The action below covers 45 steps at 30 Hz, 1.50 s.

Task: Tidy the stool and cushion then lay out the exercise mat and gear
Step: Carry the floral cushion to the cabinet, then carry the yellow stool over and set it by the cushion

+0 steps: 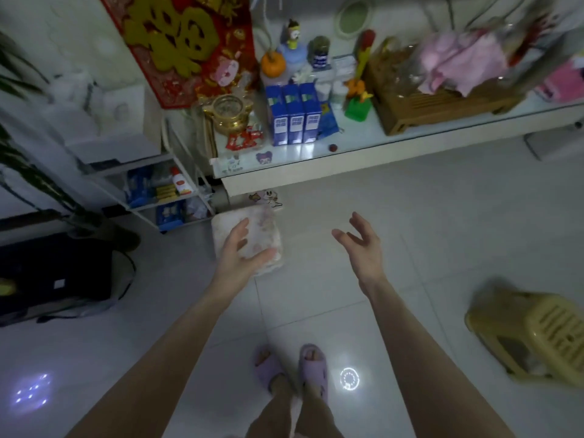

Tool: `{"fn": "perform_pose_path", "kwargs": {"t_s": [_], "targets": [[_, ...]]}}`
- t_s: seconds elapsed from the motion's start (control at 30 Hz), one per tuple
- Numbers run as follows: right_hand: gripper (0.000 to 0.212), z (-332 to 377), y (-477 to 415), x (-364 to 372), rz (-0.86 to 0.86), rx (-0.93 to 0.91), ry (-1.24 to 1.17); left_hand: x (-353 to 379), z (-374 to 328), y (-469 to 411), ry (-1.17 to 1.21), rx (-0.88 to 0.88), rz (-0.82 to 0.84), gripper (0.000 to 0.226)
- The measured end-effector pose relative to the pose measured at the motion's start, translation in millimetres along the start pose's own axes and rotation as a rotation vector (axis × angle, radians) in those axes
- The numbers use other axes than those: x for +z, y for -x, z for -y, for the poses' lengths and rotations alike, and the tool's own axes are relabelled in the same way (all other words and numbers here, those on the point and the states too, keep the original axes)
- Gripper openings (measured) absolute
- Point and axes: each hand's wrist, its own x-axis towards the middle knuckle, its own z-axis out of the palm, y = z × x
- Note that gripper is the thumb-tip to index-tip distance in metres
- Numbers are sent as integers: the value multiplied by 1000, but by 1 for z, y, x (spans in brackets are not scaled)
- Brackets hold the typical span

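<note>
Both bare forearms reach forward from the bottom edge, roughly parallel, elbows out of frame. Purple slippers [311,361] between them on the white tile floor [426,216], feet close together.

Far left: black bag [53,276] on the floor, plant [28,172] leaves above it. White wire rack [164,191] next, bottles and packets on its shelves.

Cushion [264,224], pale and patterned, lies flat on the floor just beside the rack's lower corner and in front of the low white table [316,165].

Left hand [243,248] is over the cushion, palm turned inward and down, fingers spread and loosely bent, thumb out to the right. Grips nothing; cannot tell whether it touches the fabric or is just above it.

Right hand [360,245] is in the air over bare tile, well apart from the cushion, palm facing left toward the other hand, fingers relaxed and slightly curled, holding nothing.

Table top crowded: red and gold hanging [186,42] at its left end, three blue cartons [295,118] upright side by side, wooden tray [436,102] farther right with pink cloth on it.

Far right, lower: yellow plastic stool [543,336] on the floor, looks tipped on its side, slatted seat facing the camera, motion-blurred. Well apart from both hands.
</note>
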Motion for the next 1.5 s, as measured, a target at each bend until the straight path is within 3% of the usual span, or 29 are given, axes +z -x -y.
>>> {"fn": "perform_pose_path", "kwargs": {"t_s": [0.23, 0.53, 0.83, 1.1, 1.27, 1.5], "targets": [[61, -8, 43, -114, -166, -6, -85, 105, -27, 39, -61, 107, 180, 71], [57, -45, 139, -341, -471, -22, -196, 324, -18, 152, -189, 169, 482, 73], [50, -83, 212, -516, -730, -12, -298, 498, -17, 250, -245, 226, 739, 71], [49, -105, 209, -647, -895, -6, -348, 647, -16, 265, -315, 246, 922, 72], [49, -117, 186, -712, -933, 29, -348, 724, -17, 260, -328, 244, 988, 63], [51, -141, 144, -788, -951, 94, -379, 813, -13, 256, -435, 200, 1017, 72]]}}
